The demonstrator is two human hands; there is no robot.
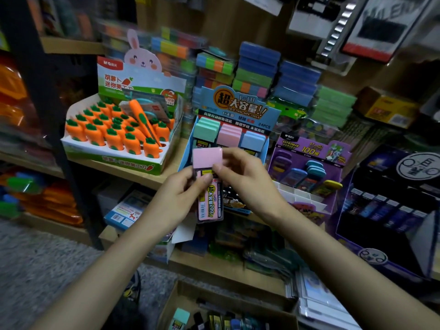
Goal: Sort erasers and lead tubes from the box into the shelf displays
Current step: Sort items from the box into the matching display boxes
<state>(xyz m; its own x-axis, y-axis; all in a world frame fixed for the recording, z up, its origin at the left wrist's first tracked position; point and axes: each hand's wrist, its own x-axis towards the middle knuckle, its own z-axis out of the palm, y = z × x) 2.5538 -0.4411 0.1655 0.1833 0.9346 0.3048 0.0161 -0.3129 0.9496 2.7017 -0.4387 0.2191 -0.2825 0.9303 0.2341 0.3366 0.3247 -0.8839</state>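
A pink lead tube (pixel 209 186) with a pink cap stands upright in front of the shelf, held by both hands. My left hand (pixel 177 198) grips its body from the left, thumb across the label. My right hand (pixel 240 172) pinches it just below the cap from the right. Right behind it sits the blue lead-tube display (pixel 238 110) with rows of green, pink and blue capped tubes. The cardboard box (pixel 181 298) at the bottom holds several more tubes, one with a green cap (pixel 179 316).
A carrot-shaped cutter display (pixel 114 158) stands to the left on the wooden shelf (pixel 152 175). A purple lead display (pixel 309 167) and a dark display (pixel 392 206) stand to the right. Stacks of colourful packs fill the back. Grey carpet lies at the lower left.
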